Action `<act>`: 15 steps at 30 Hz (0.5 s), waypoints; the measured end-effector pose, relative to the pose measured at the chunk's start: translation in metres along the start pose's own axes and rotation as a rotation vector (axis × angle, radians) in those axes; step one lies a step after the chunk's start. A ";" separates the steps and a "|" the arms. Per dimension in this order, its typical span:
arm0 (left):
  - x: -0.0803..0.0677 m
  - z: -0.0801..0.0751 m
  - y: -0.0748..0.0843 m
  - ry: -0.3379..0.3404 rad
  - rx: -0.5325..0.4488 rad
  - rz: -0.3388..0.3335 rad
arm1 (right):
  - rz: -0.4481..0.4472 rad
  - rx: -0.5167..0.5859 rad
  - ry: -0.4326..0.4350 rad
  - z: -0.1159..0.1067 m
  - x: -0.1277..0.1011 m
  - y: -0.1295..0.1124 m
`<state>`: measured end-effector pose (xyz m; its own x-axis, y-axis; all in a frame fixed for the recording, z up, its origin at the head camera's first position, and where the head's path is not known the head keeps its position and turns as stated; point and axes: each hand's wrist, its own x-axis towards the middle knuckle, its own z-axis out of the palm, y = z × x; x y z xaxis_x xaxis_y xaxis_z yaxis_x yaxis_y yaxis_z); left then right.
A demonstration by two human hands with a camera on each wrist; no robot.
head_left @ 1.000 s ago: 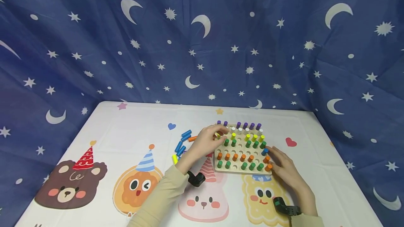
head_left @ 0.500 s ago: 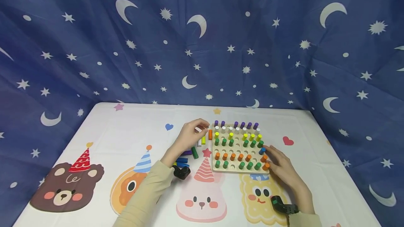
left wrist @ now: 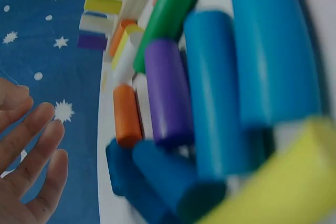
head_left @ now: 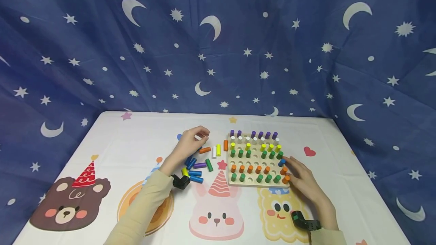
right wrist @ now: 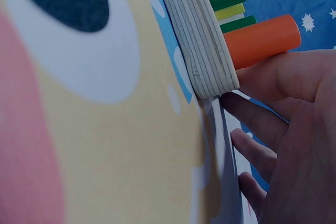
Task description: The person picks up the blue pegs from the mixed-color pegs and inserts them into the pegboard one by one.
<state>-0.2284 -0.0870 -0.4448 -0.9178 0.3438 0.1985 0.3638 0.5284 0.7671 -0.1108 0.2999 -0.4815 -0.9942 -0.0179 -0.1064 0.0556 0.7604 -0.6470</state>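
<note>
Two hands are working here: the left hand (head_left: 191, 141) is hovering with loosely curled, empty fingers just above the loose pegs (head_left: 199, 165) lying flat on the desk (head_left: 112, 146), long axes mostly sideways, while the right hand (head_left: 299, 179) is bracing the pegboard (head_left: 256, 182) corner with relaxed fingers.

White cartoon-print table (head_left: 112, 139) with wooden peg board (head_left: 257, 183) and loose coloured pegs (head_left: 201, 165) beside it
</note>
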 end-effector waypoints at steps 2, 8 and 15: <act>0.000 -0.004 -0.003 -0.003 0.005 -0.001 | 0.001 0.000 -0.002 0.000 0.000 0.000; -0.001 -0.013 -0.009 -0.022 0.050 -0.050 | -0.002 0.012 -0.003 0.000 0.000 0.000; 0.002 -0.016 -0.018 -0.055 0.075 -0.110 | 0.001 0.022 -0.006 0.000 0.000 0.001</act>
<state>-0.2394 -0.1083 -0.4480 -0.9435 0.3214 0.0806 0.2743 0.6213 0.7340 -0.1108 0.3004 -0.4820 -0.9936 -0.0214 -0.1112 0.0582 0.7461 -0.6633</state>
